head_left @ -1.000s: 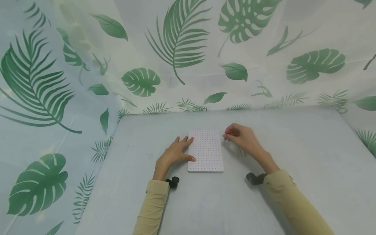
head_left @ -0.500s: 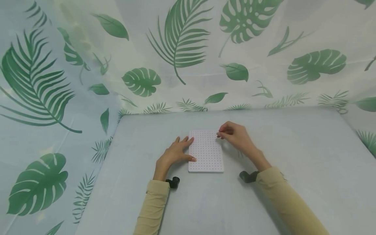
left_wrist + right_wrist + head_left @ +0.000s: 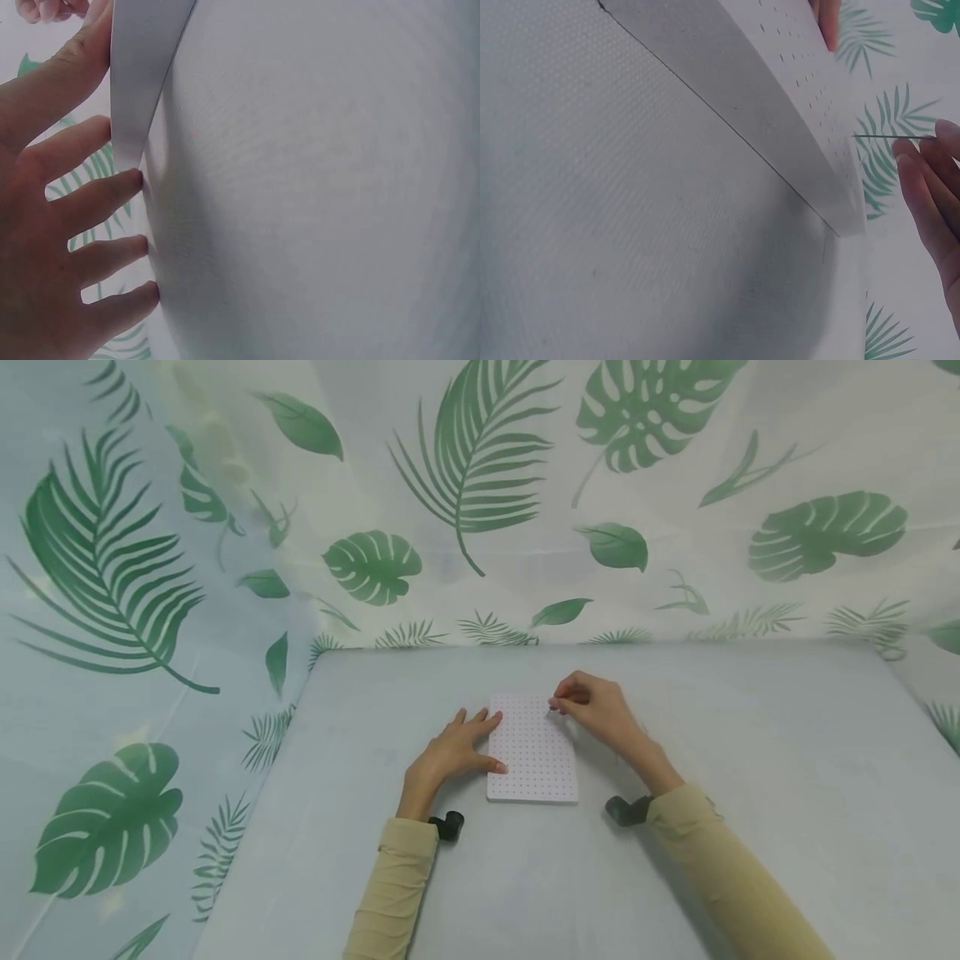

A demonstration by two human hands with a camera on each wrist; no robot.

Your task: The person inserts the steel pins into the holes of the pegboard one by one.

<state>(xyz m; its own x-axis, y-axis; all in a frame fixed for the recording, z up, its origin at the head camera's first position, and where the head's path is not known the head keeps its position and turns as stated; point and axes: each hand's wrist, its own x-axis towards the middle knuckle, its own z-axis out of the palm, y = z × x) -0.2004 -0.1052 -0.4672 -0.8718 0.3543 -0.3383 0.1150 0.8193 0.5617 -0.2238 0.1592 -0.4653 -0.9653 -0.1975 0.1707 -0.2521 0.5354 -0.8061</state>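
Note:
A white rectangular board [image 3: 532,760] with a grid of small dark dots or holes lies flat on the table. My left hand [image 3: 450,752] rests at its left side with fingers spread, thumb and a fingertip on the top; the left wrist view shows the other fingertips down by the board's side wall [image 3: 146,75]. Over the upper right part, my right hand [image 3: 596,706] pinches a thin needle-like pin [image 3: 881,136] between thumb and fingertips. The pin points down at the dotted surface; whether its tip is in a hole I cannot tell.
The board stands on a pale grey table [image 3: 675,710]. A white curtain [image 3: 525,560] printed with green leaves hangs behind and to the left. Black wrist cameras [image 3: 450,825] sit below each hand, near the board's lower corners.
My right hand has moved left from beside the board to over its upper right part, carrying the pin, then shifted little. The left hand has stayed on the board; the head view has turned slightly.

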